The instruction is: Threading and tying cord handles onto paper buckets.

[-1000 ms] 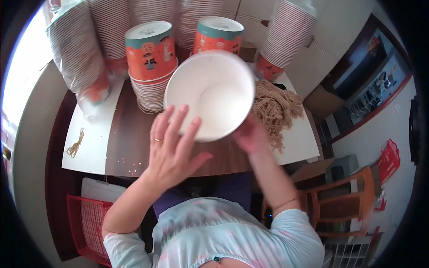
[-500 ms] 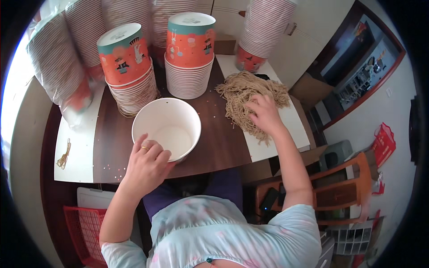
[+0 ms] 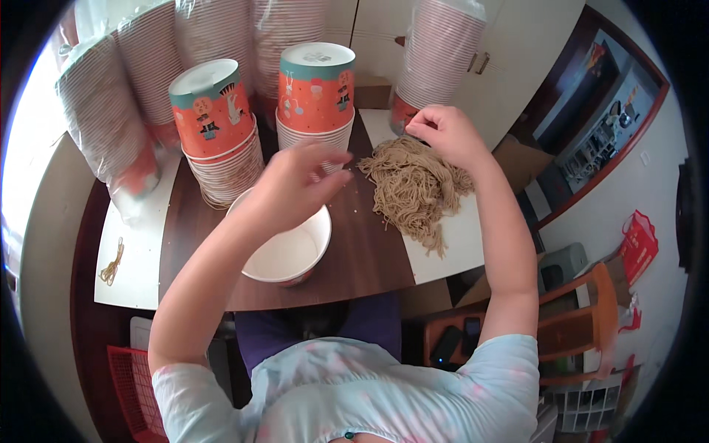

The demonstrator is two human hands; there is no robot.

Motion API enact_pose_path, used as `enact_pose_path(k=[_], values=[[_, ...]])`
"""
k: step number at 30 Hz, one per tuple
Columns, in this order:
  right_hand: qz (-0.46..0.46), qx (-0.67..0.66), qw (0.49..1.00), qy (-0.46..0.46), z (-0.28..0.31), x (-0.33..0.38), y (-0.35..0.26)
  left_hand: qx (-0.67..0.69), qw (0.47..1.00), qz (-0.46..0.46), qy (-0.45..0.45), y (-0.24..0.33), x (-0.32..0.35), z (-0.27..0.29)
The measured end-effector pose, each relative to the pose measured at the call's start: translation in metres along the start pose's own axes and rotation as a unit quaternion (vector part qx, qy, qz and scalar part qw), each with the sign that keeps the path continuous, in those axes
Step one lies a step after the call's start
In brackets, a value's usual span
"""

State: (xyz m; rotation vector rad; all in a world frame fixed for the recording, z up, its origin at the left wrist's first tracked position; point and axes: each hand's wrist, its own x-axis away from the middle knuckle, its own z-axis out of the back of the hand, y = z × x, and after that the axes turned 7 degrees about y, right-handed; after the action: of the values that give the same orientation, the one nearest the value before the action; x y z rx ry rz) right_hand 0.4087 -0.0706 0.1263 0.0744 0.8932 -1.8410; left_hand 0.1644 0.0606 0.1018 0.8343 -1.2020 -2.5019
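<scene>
A white paper bowl (image 3: 289, 252) stands upright and empty on the dark wooden table (image 3: 369, 251), near its front edge. My left hand (image 3: 295, 181) hovers above the bowl's far rim with fingers spread toward the right, holding nothing. A heap of tan dried noodles (image 3: 415, 186) lies on a white sheet (image 3: 461, 244) at the right. My right hand (image 3: 443, 131) is at the far edge of the heap, fingers curled and pinching at strands. Two stacks of orange and teal printed paper bowls (image 3: 214, 125) (image 3: 316, 92) stand upside down behind the white bowl.
Tall plastic-wrapped sleeves of paper bowls (image 3: 103, 133) (image 3: 439, 55) line the back of the table. A small tangle of tan string (image 3: 111, 262) lies on the white sheet at the left. A wooden chair (image 3: 583, 325) stands at the right, a red crate (image 3: 133, 384) at the lower left.
The bowl went from held up in both hands to standing on the table. My left hand let go and lifted over it toward the noodles. My right hand reached to the heap's far side.
</scene>
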Motion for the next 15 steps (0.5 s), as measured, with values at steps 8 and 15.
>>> enact_pose_path(k=[8,15], values=[[0.022,0.154,0.981,-0.117,-0.020,0.028,0.061,-0.049,0.994,-0.047,-0.084,-0.019,-0.036,-0.039],[0.141,0.191,0.969,-0.068,-0.062,0.048,0.094,-0.052,0.994,-0.070,-0.063,-0.011,-0.004,-0.028]])
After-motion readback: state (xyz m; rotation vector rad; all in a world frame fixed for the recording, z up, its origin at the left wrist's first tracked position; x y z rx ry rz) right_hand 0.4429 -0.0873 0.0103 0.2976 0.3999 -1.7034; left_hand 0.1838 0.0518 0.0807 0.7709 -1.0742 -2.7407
